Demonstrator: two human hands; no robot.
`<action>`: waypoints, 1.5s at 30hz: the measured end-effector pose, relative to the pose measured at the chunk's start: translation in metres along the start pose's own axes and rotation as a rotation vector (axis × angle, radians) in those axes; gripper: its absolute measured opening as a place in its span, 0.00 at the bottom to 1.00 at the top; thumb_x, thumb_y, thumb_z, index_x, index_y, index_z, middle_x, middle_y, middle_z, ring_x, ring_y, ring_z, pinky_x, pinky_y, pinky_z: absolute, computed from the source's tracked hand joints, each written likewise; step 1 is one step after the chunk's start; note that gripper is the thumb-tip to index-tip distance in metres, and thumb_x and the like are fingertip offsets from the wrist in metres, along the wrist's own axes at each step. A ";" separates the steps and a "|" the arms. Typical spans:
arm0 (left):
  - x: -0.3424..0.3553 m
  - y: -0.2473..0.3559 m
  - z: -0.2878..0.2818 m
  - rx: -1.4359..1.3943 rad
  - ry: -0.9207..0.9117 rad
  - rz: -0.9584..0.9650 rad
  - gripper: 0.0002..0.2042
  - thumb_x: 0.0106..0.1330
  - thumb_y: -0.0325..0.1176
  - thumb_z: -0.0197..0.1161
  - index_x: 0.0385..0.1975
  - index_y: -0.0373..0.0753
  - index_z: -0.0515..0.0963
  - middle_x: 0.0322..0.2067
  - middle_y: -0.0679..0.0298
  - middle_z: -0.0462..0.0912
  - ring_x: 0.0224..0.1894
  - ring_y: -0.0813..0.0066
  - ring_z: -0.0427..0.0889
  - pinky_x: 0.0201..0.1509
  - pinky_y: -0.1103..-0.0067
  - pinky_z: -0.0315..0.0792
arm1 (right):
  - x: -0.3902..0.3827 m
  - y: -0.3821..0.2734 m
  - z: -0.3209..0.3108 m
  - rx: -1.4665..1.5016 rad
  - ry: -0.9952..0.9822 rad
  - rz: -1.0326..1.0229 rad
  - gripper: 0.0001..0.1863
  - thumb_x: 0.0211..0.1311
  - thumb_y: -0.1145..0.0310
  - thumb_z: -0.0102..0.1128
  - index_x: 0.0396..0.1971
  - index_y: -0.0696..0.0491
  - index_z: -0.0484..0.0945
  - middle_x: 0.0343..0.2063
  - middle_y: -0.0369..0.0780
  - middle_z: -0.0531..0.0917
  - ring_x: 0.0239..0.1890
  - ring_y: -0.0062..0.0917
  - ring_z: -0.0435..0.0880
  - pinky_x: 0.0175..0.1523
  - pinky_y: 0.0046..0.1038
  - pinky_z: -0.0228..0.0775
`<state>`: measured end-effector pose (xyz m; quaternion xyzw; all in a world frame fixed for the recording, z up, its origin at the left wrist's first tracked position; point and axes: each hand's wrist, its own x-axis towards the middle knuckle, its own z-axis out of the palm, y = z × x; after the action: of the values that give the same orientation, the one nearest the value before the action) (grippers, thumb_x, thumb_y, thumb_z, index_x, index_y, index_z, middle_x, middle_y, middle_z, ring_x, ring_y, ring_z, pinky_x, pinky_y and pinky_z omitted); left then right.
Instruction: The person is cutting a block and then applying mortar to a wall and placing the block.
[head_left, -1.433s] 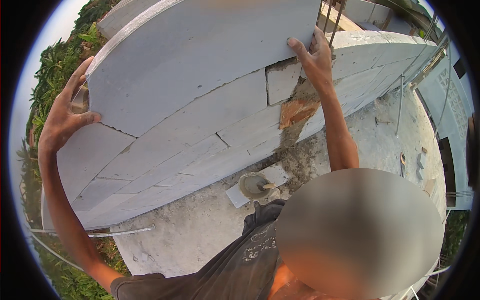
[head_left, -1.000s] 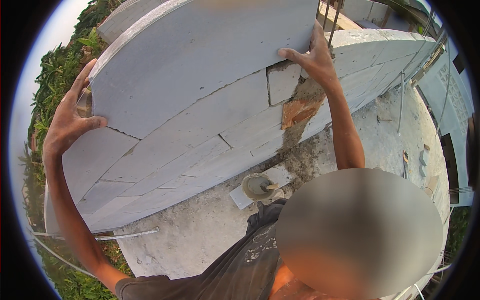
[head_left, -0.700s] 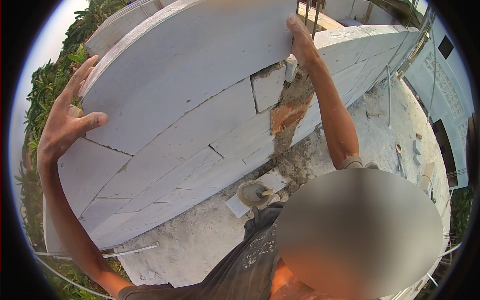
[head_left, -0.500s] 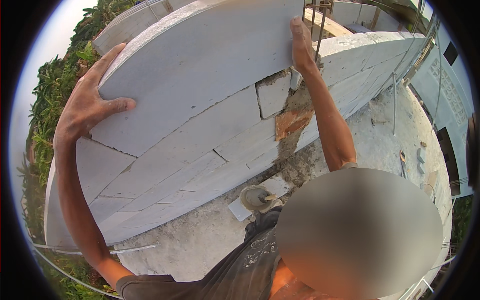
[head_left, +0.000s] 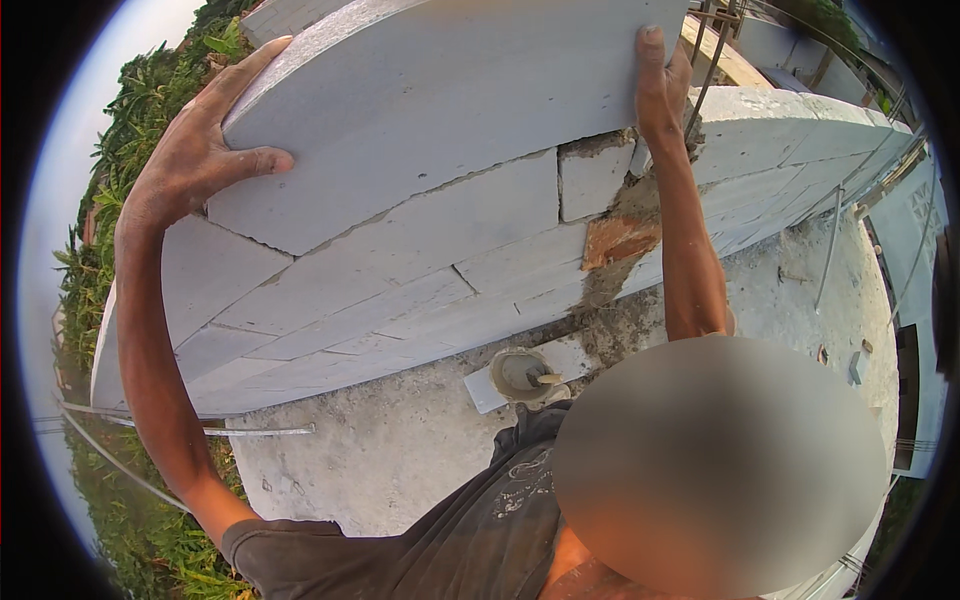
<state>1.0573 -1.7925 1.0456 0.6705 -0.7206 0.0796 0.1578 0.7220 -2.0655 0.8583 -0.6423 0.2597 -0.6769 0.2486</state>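
A large pale grey concrete block [head_left: 440,100] lies on top of the wall, with my hands at its two ends. My left hand [head_left: 190,155] grips the left end, thumb flat on the near face and fingers over the top edge. At the other end, my right hand [head_left: 662,90] presses its thumb on the near face; its remaining fingers are partly hidden. Beneath is the wall [head_left: 400,235] of similar blocks. A small cut block [head_left: 592,180] with mortar on top sits below the right end, above a reddish brick patch [head_left: 622,240].
On the concrete floor [head_left: 330,470] at the wall's foot stands a bucket [head_left: 520,372] with a tool handle sticking out, beside a white slab piece [head_left: 485,392]. Steel bars [head_left: 712,70] rise beside my right hand. A pole [head_left: 828,250] leans at the right. Greenery [head_left: 150,110] lies beyond the left end.
The whole view has shifted and turned slightly, so the wall and bucket appear higher or farther right. Both hands keep their hold on the block's ends; no clear movement of the block along the wall shows.
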 end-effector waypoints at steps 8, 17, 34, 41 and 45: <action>0.004 -0.003 -0.003 0.044 -0.016 -0.048 0.54 0.30 0.53 0.81 0.68 0.64 0.64 0.60 0.54 0.75 0.59 0.52 0.77 0.66 0.52 0.68 | -0.001 -0.007 0.003 0.049 -0.043 -0.001 0.42 0.65 0.30 0.44 0.44 0.61 0.76 0.31 0.41 0.77 0.37 0.25 0.79 0.39 0.32 0.74; 0.002 -0.009 -0.008 0.096 -0.078 -0.064 0.56 0.31 0.58 0.78 0.70 0.56 0.62 0.65 0.53 0.69 0.66 0.48 0.69 0.70 0.50 0.61 | -0.004 -0.024 0.007 0.131 -0.087 0.136 0.46 0.63 0.30 0.47 0.56 0.65 0.72 0.43 0.48 0.80 0.49 0.34 0.79 0.55 0.35 0.71; -0.041 -0.039 -0.027 0.003 -0.014 -0.185 0.51 0.33 0.64 0.78 0.64 0.51 0.70 0.57 0.52 0.77 0.62 0.48 0.73 0.68 0.52 0.65 | -0.002 -0.029 0.002 0.028 -0.039 0.241 0.50 0.63 0.28 0.42 0.59 0.66 0.69 0.49 0.52 0.76 0.53 0.36 0.76 0.59 0.35 0.67; -0.041 -0.044 -0.030 0.031 -0.029 -0.179 0.49 0.35 0.59 0.80 0.63 0.48 0.70 0.57 0.51 0.77 0.61 0.49 0.74 0.67 0.53 0.66 | -0.004 -0.034 0.004 -0.001 -0.032 0.242 0.48 0.66 0.30 0.41 0.58 0.65 0.69 0.49 0.51 0.76 0.53 0.35 0.76 0.60 0.35 0.67; -0.037 -0.039 -0.032 -0.011 -0.042 -0.172 0.49 0.35 0.59 0.80 0.63 0.47 0.70 0.57 0.51 0.77 0.61 0.49 0.74 0.67 0.53 0.65 | -0.001 -0.030 -0.004 0.052 -0.087 0.267 0.45 0.67 0.32 0.42 0.58 0.65 0.69 0.49 0.50 0.77 0.53 0.33 0.77 0.60 0.34 0.67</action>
<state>1.1014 -1.7502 1.0595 0.7306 -0.6638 0.0478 0.1528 0.7184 -2.0420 0.8775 -0.6239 0.3142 -0.6159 0.3642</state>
